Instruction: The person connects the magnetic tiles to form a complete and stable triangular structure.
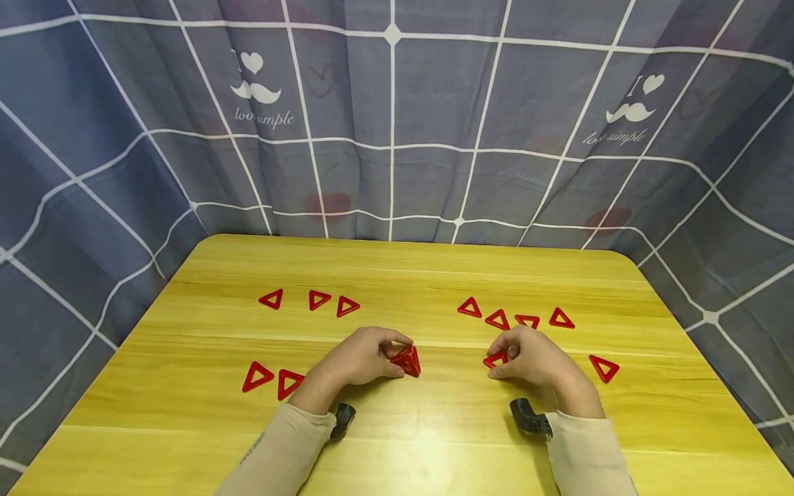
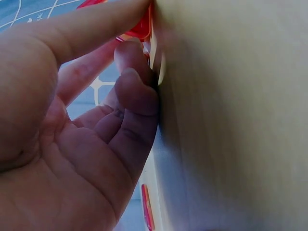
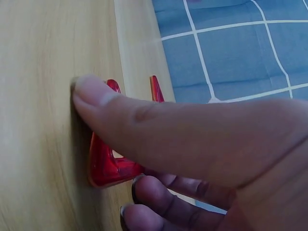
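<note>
My left hand (image 1: 362, 355) holds a small red pyramid (image 1: 407, 361) built of triangular pieces, thumb at its near side and index finger over its top. In the left wrist view only a bit of the red pyramid (image 2: 140, 30) shows past the fingers; the other fingers are curled beside the tabletop. To the right, my right hand (image 1: 535, 358) pinches a flat red triangle tile (image 1: 494, 361) with an open centre. The right wrist view shows the thumb lying across this triangle tile (image 3: 107, 168), with the fingertips at its lower edge.
Similar triangle tiles lie on the wooden table (image 1: 422, 441): several behind my right hand, including one (image 1: 469, 307), and one tile (image 1: 604, 368) further right. On the left are three at the back (image 1: 319, 300) and two nearer tiles (image 1: 257, 377). A checked curtain (image 1: 428, 179) hangs behind.
</note>
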`<state>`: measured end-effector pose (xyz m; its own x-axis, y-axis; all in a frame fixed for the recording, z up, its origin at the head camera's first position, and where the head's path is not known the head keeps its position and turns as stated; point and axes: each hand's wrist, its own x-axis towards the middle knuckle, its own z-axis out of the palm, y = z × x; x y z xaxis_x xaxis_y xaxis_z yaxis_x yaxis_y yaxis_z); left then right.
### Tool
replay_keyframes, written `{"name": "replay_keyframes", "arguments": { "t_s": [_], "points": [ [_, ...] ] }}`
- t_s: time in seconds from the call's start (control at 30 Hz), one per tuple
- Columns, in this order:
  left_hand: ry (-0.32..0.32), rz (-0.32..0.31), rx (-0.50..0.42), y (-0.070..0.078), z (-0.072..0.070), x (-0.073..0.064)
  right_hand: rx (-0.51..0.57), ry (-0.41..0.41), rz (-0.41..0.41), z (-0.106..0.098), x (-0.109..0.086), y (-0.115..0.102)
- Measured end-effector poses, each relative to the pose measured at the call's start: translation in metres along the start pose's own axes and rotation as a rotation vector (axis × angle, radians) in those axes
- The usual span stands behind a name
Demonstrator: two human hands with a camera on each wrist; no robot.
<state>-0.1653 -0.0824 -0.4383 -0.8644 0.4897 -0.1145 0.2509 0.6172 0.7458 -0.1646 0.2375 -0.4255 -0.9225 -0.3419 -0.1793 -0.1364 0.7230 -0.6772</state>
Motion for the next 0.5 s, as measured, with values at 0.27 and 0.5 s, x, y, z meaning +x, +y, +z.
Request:
{"name": "replay_keyframes", "arguments": {
  "t_s": [0.27,0.5],
  "points": [
    [0.004,0.005,-0.020,-0.0005,0.0004,-0.0001,-0.038,0.036,-0.021,0.0000,0.0008,-0.0002],
    [0.006,0.010,-0.035,-0.0005,0.0003,-0.0003,0.009,0.036,-0.041,0.0004,0.0008,-0.0010]
  ]
}}
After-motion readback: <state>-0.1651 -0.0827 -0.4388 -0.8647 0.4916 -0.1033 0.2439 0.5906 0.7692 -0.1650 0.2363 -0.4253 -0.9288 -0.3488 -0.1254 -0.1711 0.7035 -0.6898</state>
